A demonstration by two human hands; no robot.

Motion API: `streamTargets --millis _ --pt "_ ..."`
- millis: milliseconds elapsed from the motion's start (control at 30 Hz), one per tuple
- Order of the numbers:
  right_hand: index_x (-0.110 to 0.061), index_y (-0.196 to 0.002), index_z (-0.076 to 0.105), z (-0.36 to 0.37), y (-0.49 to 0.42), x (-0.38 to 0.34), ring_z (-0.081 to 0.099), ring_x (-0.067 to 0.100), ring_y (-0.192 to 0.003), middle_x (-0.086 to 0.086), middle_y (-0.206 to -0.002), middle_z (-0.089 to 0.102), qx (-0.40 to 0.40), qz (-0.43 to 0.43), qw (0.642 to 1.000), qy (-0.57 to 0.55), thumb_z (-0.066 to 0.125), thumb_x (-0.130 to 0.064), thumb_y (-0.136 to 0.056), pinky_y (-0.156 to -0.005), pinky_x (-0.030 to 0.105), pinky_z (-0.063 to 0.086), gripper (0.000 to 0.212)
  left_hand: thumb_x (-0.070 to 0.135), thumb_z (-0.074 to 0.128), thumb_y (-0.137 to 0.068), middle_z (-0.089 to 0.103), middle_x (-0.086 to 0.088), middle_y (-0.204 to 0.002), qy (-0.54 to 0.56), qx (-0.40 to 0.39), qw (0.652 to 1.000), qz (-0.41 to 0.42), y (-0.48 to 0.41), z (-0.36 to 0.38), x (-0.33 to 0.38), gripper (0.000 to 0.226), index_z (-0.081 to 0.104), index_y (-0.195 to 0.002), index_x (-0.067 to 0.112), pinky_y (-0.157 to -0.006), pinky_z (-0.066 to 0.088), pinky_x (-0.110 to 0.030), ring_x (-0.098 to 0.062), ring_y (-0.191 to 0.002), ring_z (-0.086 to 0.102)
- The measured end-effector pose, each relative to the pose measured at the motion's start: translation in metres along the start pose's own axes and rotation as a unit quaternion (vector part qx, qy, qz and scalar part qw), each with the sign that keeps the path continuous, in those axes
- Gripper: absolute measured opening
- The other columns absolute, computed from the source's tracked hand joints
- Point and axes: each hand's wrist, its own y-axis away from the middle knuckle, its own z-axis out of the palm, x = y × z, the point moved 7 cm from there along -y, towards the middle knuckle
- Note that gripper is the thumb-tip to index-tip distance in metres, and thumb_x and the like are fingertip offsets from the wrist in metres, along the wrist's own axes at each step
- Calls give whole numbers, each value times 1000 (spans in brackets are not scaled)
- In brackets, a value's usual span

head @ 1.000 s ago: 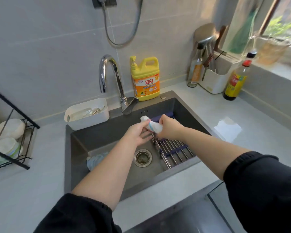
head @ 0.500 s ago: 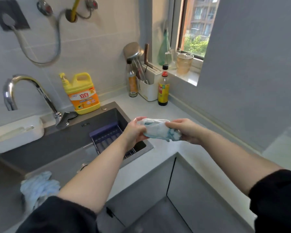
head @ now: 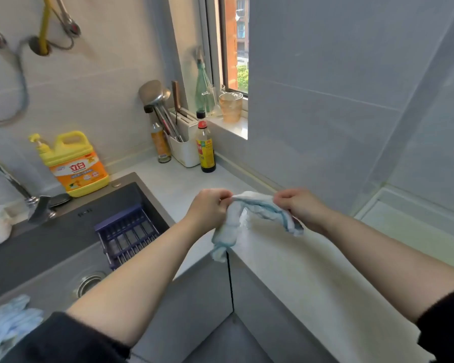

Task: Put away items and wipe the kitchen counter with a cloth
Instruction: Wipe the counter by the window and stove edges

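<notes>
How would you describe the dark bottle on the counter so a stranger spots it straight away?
Find the window, then the counter corner below its sill, where a white utensil holder stands between two bottles. The dark bottle is on the window side, with a black cap, red collar and yellow label; the other bottle is paler.

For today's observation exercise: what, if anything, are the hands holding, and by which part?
Both hold one cloth: the left hand pinches its upper edge at one end, the right hand at the other.
</notes>
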Motion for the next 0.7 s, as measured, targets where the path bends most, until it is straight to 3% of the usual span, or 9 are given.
streamTargets --millis 67,100,267,333,400,500,600,633,700 --pt "-11 -67 53 -10 2 0 41 13 -54 1 -56 47 9 -6 999 50 46 -9 -97 -47 20 33 31 20 43 -98 66 -9 -88 -96 -10 995 35 -6 5 14 24 66 -95 12 -69 41 -33 -31 -84 56" --pt "-12 -68 51 -13 2 -1 43 15 -56 2 -58 47 10 -11 998 61 43 -12 -99 -50 22 34 32 19 42 -99 65 -10 -89 -85 -10 996 27 -9 5 19 24 64 -95 10 -68 40 -33 -31 -84 55" --pt "-15 -85 56 -21 9 -12 47 11 -61 -6 -66 52 -6 -74 978 193 64 -44 -85 -57 28 35 30 19 41 -100 54 -3 -74 136 -52 989 -38 -21 15 42 26 57 -81 11 -66 37 -30 -21 -75 49" --pt "-19 -73 54 -21 8 -14 49 17 -63 -4 -63 51 -16 -98 950 295 67 -39 -83 -59 31 36 26 21 45 -99 59 -5 -75 158 -71 985 -21 -22 15 52 26 62 -83 11 -69 42 -32 -18 -73 52" --pt "-18 -61 52 -27 6 -16 53 23 -69 1 -64 54 -11 -108 932 347 61 -29 -87 -61 33 38 29 24 54 -95 55 -1 -66 132 -90 987 22 -23 9 61 19 66 -87 11 -61 40 -29 -11 -60 47" --pt "-5 -70 62 -42 6 -29 54 25 -72 10 -71 56 56 -150 935 317 56 -17 -90 -65 33 38 25 34 72 -82 48 7 -63 27 -149 986 66 -25 1 62 16 68 -89 20 -57 34 -25 -6 -56 42" --pt "-7 -69 55 -50 4 -33 42 9 -48 2 -57 43 103 -127 974 154 53 -12 -93 -44 18 29 24 33 73 -81 58 3 -73 -161 -223 961 30 -22 2 40 18 64 -78 17 -59 43 -24 -14 -69 54" --pt "-9 -71 56 -51 1 -28 40 4 -43 3 -57 43 90 -90 990 65 52 -12 -94 -43 18 29 23 30 71 -82 59 2 -73 -163 -230 959 12 -22 -1 30 16 63 -75 18 -60 45 -24 -16 -71 57" --pt "-14 -64 52 -53 -3 -21 36 1 -41 0 -56 42 33 -55 996 63 53 -19 -95 -46 20 30 32 23 67 -86 63 -2 -77 14 -214 975 -53 -21 -14 7 11 65 -78 16 -64 50 -24 -17 -74 61"
